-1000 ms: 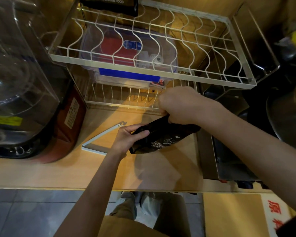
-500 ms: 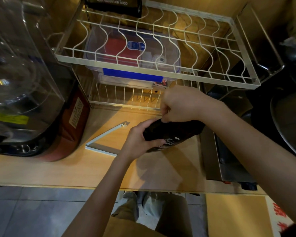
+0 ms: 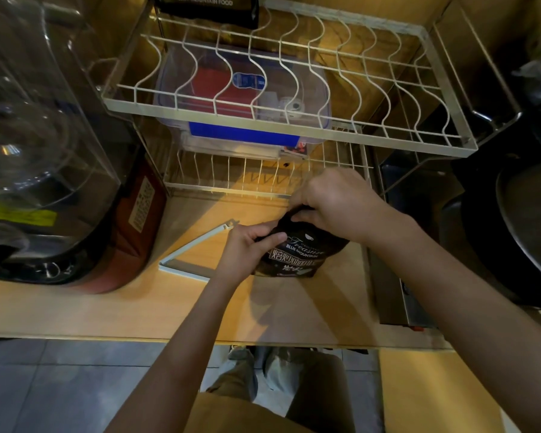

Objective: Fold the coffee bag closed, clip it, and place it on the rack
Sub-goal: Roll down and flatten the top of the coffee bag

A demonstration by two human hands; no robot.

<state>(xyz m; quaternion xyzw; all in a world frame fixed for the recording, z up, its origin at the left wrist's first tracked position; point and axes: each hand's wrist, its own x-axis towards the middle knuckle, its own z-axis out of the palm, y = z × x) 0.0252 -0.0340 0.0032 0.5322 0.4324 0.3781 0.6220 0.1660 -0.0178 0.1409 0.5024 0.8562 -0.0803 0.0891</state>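
A black coffee bag with white "Blue Mountain" lettering stands on the wooden counter, its printed face toward me. My left hand grips its upper left side. My right hand is closed over the bag's top, which is hidden under the fingers. A long white bag clip lies open in a V on the counter, just left of my left hand. The white wire rack rises behind the bag with two tiers.
A clear plastic box sits on the rack's lower tier. Another black bag stands at the rack's top back. A large clear-domed machine fills the left. A metal appliance and dark pans crowd the right.
The bag has turned from lying tilted to standing with its printed face toward me. My left hand shifted up onto its upper left; my right hand stays closed over the top.
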